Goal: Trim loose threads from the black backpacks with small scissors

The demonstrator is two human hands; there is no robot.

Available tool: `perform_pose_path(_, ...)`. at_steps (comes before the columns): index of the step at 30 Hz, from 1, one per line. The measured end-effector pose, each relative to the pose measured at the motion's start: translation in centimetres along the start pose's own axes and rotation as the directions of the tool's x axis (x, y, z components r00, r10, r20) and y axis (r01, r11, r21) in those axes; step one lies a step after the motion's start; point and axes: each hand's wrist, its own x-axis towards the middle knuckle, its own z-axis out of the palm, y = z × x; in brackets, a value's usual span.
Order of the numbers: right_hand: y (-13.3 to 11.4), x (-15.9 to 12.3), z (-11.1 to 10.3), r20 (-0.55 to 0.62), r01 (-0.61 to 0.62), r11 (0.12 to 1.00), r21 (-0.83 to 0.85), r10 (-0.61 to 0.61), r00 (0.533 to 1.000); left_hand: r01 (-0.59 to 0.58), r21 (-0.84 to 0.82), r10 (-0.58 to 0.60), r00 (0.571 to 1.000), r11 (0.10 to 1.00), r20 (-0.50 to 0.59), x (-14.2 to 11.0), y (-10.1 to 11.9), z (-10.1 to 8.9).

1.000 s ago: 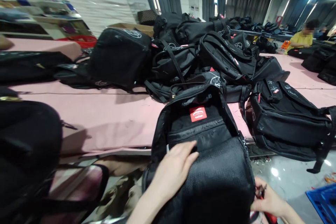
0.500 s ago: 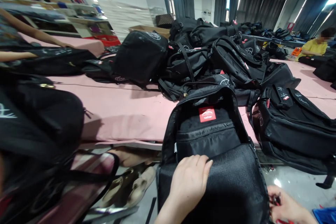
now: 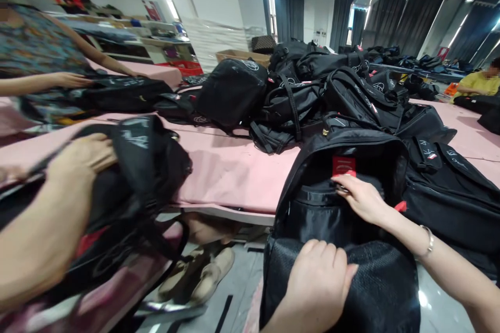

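An unzipped black backpack (image 3: pixel 312 218) stands upright in front of me, its mouth toward me. My left hand (image 3: pixel 320 281) is closed over the top edge of its lowered, mesh-textured panel (image 3: pixel 383 281). Inside the opening is my right hand (image 3: pixel 361 197), fingers pinched around a small dark tool (image 3: pixel 342 189) whose kind is too small to make out. Just behind those fingertips sits a red label (image 3: pixel 344 164) on the inner back wall, above an inside pocket (image 3: pixel 316 218). A bracelet circles my right wrist.
Black backpacks (image 3: pixel 234 91) lie heaped on the pink-covered table (image 3: pixel 230 171); another backpack (image 3: pixel 461 203) stands at right. At left, a co-worker's hand (image 3: pixel 84 153) rests on a black bag (image 3: pixel 136 166). Another person's hands (image 3: pixel 74 80) touch a bag farther back. Shoes (image 3: pixel 213 276) show below.
My right hand has moved from outside the backpack's right side into its opening, by the label. My left hand still grips the panel. A co-worker's arm has come into view at left.
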Motion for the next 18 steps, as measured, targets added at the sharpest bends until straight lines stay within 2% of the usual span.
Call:
perform_pose_path(2, -0.6, 0.9, 0.9, 0.1, -0.031, 0.981, -0.191, 0.051, 0.994, 0.026, -0.009, -0.025, 0.999, 1.0, 0.023, -0.2, -0.3, 0.1)
perform_pose_path(4, -0.7, 0.7, 1.5, 0.126, -0.054, 0.952, -0.3, 0.096, 0.987, 0.087, -0.034, -0.085, 0.994, 0.996, 0.065, -0.5, -1.2, 0.3)
perform_pose_path(6, -0.4, 0.2, 1.9, 0.129, -0.072, 0.94, -0.334, 0.121, 0.984, 0.176, -0.075, -0.167, 0.979, 0.982, 0.117, -0.9, -2.3, 0.6)
perform_pose_path(8, 0.0, -0.2, 2.3, 0.148, -0.091, 0.938, -0.335, 0.148, 0.978, 0.305, -0.124, -0.283, 0.944, 0.944, 0.169, -1.0, -3.4, 0.8)
perform_pose_path(10, 0.3, -0.3, 2.9, 0.169, -0.1, 0.943, -0.317, 0.16, 0.973, 0.474, -0.116, -0.442, 0.868, 0.873, 0.226, -0.7, -4.4, 0.9)
perform_pose_path(12, 0.4, -0.1, 3.5, 0.169, -0.098, 0.952, -0.289, 0.152, 0.974, 0.63, -0.002, -0.603, 0.744, 0.777, 0.289, -0.2, -5.5, 1.0)
perform_pose_path(14, 0.4, 0.2, 4.1, 0.162, -0.091, 0.959, -0.267, 0.138, 0.977, 0.681, 0.125, -0.667, 0.636, 0.722, 0.388, 0.5, -6.6, 1.3)
perform_pose_path(15, 0.3, 0.4, 4.4, 0.161, -0.089, 0.961, -0.261, 0.134, 0.978, 0.673, 0.158, -0.66, 0.604, 0.723, 0.447, 0.8, -7.2, 1.5)
perform_pose_path(16, 0.4, 0.5, 4.6, 0.162, -0.09, 0.963, -0.256, 0.134, 0.978, 0.654, 0.16, -0.631, 0.59, 0.739, 0.503, 1.0, -7.8, 1.8)
perform_pose_path(18, 0.6, 0.8, 4.9, 0.167, -0.102, 0.964, -0.244, 0.145, 0.975, 0.61, 0.117, -0.553, 0.6, 0.784, 0.578, 1.3, -8.7, 2.5)
